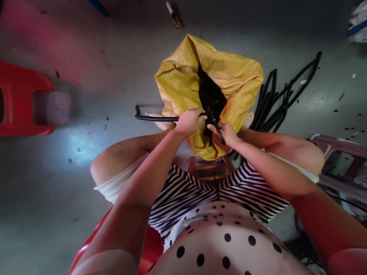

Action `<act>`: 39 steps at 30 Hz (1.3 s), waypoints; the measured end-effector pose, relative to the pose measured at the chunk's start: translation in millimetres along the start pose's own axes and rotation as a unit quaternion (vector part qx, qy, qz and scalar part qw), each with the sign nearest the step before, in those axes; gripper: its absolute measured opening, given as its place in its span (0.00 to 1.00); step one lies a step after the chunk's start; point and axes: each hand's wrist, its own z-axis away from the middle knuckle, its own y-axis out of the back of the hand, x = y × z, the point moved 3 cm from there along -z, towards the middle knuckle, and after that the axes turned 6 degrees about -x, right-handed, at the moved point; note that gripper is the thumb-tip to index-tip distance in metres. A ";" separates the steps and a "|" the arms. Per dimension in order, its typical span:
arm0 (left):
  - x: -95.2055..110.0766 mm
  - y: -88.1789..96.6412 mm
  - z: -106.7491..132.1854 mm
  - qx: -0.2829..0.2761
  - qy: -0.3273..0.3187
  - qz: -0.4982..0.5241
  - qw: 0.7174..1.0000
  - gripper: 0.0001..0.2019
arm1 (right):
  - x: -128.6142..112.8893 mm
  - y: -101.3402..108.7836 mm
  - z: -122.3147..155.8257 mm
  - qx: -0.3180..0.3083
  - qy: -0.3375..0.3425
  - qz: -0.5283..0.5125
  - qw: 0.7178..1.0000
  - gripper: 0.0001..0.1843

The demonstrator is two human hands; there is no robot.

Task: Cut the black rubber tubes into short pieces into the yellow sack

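My left hand (189, 121) is closed around a black corrugated tube (156, 118), whose long end sticks out to the left and bends up at its tip. The tube's other end reaches over the mouth of a yellow woven sack (241, 74). In my right hand (226, 133) is a pair of scissors (220, 135) with dark handles. Their blades point up and left, close to the tube end by my left fingertips; whether they touch it I cannot tell. Inside the sack lie many small black pieces (211, 91).
Several long black tubes (268, 103) lie on the floor right of the sack. A red plastic stool (23, 91) stands at left, a greyish stool (338, 147) at right. Between my legs is a small wooden stool (210, 167). A white-handled brush (173, 14) lies beyond the sack.
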 end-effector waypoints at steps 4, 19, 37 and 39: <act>16.0 -12.2 6.3 -0.043 -0.056 0.017 0.997 0.13 | -6.9 4.7 -4.6 -0.002 -0.024 -0.146 0.989 0.39; -17.0 23.9 0.4 0.077 0.010 0.009 0.997 0.16 | -5.8 5.1 -0.3 -0.033 0.006 -0.044 0.998 0.39; -9.5 14.7 -0.9 0.064 -0.022 -0.006 0.998 0.16 | -3.8 -1.0 1.0 -0.051 -0.006 0.016 0.999 0.37; -8.5 15.4 -0.7 0.063 -0.025 -0.006 0.998 0.16 | -2.9 -1.4 1.0 -0.053 -0.012 0.024 0.998 0.37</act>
